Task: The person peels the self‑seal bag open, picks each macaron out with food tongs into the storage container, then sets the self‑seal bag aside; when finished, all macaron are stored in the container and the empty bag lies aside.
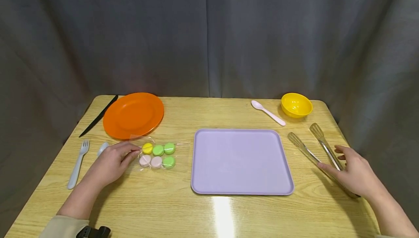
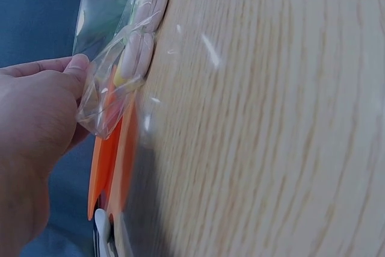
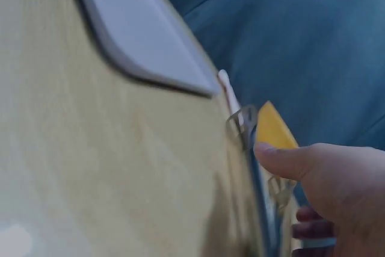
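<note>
My left hand [image 1: 114, 159] pinches the left end of a clear plastic packet [image 2: 96, 103] between thumb and fingers. Inside sit two rows of macarons [image 1: 158, 150]: a yellow one, green ones and pale pink ones. In the left wrist view the packet's end is raised in front of the orange plate [image 2: 113, 161]. On the right, my right hand [image 1: 355, 170] is over metal tongs [image 1: 322, 141], whose slotted ends are spread apart. Its thumb is stretched out beside one tong arm, and the other fingers bend loosely past the other arm.
A lilac tray [image 1: 240, 161] lies between the hands. Behind it are a pink spoon [image 1: 268, 113] and a yellow bowl [image 1: 296, 105]. At left lie a black knife [image 1: 98, 116], a pale fork [image 1: 78, 165] and a light spoon [image 1: 103, 148] partly hidden by my left hand.
</note>
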